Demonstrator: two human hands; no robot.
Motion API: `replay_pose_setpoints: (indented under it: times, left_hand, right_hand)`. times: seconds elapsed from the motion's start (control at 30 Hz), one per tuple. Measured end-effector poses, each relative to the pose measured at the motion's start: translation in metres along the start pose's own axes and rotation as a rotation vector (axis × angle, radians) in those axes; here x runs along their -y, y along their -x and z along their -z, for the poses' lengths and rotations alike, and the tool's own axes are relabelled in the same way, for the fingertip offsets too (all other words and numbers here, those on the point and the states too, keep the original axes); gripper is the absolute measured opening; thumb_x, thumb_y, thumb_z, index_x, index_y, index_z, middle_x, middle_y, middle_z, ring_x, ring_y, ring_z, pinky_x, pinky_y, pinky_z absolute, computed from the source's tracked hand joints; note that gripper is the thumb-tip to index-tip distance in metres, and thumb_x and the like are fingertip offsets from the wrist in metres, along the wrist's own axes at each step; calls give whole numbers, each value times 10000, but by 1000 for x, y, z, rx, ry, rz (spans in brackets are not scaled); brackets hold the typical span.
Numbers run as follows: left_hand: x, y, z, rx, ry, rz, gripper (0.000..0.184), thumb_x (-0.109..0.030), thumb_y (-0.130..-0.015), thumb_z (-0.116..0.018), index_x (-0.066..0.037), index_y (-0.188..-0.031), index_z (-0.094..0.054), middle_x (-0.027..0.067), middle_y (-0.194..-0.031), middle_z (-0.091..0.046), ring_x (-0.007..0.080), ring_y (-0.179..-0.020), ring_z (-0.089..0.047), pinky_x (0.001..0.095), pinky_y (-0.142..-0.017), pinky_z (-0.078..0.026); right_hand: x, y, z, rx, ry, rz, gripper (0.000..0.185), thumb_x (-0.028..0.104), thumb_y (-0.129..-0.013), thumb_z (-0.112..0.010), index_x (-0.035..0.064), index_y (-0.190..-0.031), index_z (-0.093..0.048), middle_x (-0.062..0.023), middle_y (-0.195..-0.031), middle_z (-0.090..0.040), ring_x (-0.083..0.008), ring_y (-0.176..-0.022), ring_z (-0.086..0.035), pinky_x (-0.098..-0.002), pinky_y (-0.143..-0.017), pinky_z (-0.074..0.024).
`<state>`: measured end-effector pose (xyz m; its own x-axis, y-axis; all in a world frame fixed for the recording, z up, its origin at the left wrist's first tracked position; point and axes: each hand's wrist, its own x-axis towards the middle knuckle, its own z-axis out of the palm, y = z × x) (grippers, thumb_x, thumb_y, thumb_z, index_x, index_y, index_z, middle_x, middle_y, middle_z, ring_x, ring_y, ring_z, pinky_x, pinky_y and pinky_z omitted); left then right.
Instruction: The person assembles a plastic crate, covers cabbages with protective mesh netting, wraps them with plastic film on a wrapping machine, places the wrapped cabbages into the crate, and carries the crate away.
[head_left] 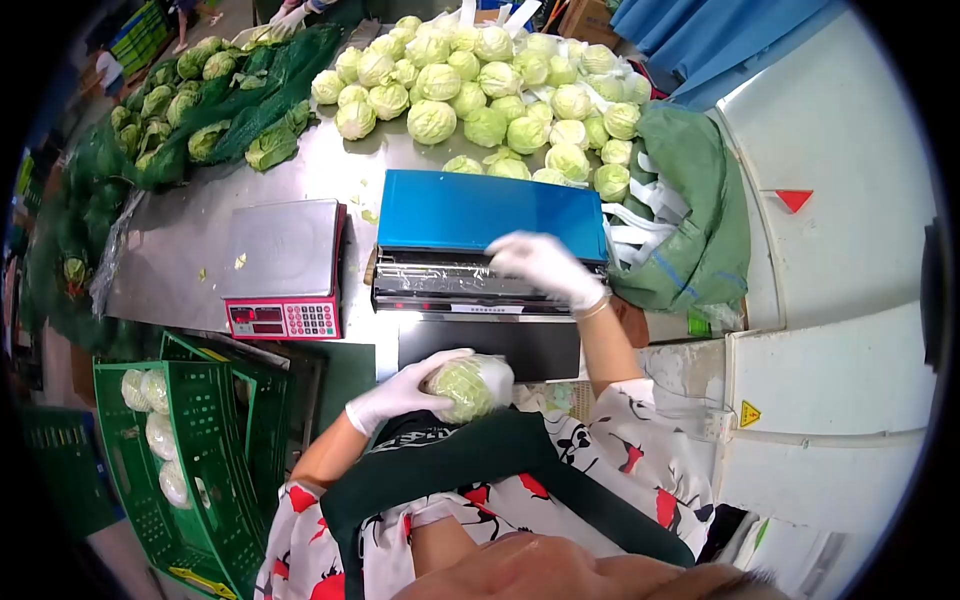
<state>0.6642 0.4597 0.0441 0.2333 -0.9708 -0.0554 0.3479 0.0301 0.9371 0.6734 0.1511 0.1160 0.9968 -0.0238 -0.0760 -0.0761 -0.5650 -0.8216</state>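
Observation:
My left hand [410, 393], in a white glove, holds a cabbage [463, 390] close to the apron, in front of the wrapping machine. Something white and shiny covers the cabbage's right side. My right hand [545, 268], gloved too, is over the film roll [440, 272] of the wrapping machine with the blue top [490, 212]. Motion blurs its fingers, and whether they hold film is unclear. A dark plate [490, 348] lies along the machine's near edge.
Left of the machine stands a red scale [283, 262]. Many cabbages [432, 121] are piled behind. Netted cabbages [205, 142] lie at back left, a green bag [690, 240] at right. Wrapped cabbages [161, 436] sit in a green crate [180, 400]. Another person's gloved hands [290, 20] show at the top.

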Motion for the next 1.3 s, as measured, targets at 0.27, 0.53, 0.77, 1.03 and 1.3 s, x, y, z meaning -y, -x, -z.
replay_pose_setpoints:
  times: [0.27,0.53,0.77,1.03,1.3]
  left_hand:
    - [11,59,18,-636,351,-329,825,-271,-723,-705,-6,-1436,-386,139,-1418,-467,240,-1330,-450,386,-1115,-375]
    - [-23,321,109,-1609,60,-751,629,-388,-1002,-494,-59,-1506,-312,158,-1502,-397,299,-1360,-415,479,-1121,-356]
    - [-8,470,181,-2340,-291,-421,587,-241,-850,-746,67,-1297,-523,175,-1242,-600,239,-1084,-555,384,-964,-477]
    - [-165,253,128,-2091,-1086,-519,446,-185,-1033,-485,3,-1434,-431,156,-1442,-490,288,-1325,-466,433,-1109,-384]
    - [-295,165,-8,-1149,-1890,-1622,514,-226,-1051,-290,-9,-1506,-197,166,-1569,-283,309,-1447,-277,510,-1186,-235]
  right_hand:
    - [-208,-25,121,-673,841,-486,346,106,-835,-575,87,-1177,-630,-212,-1106,-640,-398,-1061,-615,-475,-921,-478]
    - [-237,-18,159,-430,440,-408,409,62,-848,-594,154,-1243,-655,-183,-1195,-663,-334,-1121,-629,-364,-978,-476]
    - [-198,-4,171,-857,507,-213,403,97,-902,-532,97,-1295,-623,-196,-1247,-643,-319,-1152,-621,-373,-993,-463]
    - [5,24,199,-1300,270,407,238,58,-943,-459,-23,-1070,-643,-99,-1051,-669,-212,-970,-623,-322,-907,-469]
    - [188,121,134,-875,693,1026,231,105,-969,-480,-32,-1069,-638,-97,-1031,-663,-190,-939,-621,-316,-845,-479]
